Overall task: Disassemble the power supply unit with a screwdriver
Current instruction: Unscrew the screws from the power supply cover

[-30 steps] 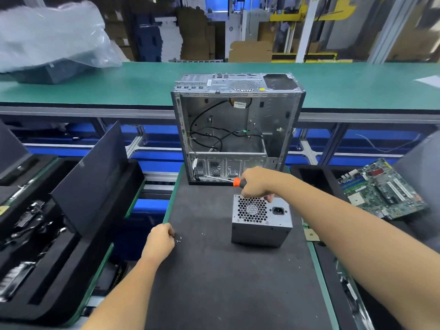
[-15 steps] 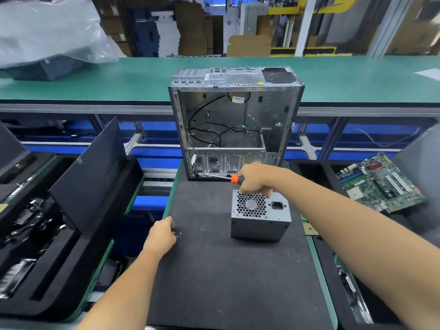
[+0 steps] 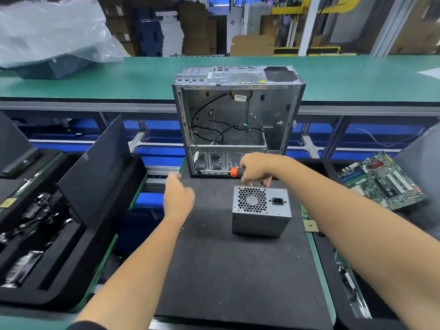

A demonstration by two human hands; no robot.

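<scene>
A grey power supply unit stands on the dark worktop in front of an emptied computer case, its fan grille and socket facing the camera. The right hand, fingers curled round an orange-collared screwdriver, hovers just above the unit's far top edge at 12 o'clock. The left hand, blurred, fingers loosely spread and holding nothing, sits off at 9 o'clock, so the right is nearer.

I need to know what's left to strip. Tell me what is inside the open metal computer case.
Inside the open grey metal computer case, loose black cables and a white label show. The right hand with the orange-collared screwdriver covers part of its lower front.
</scene>
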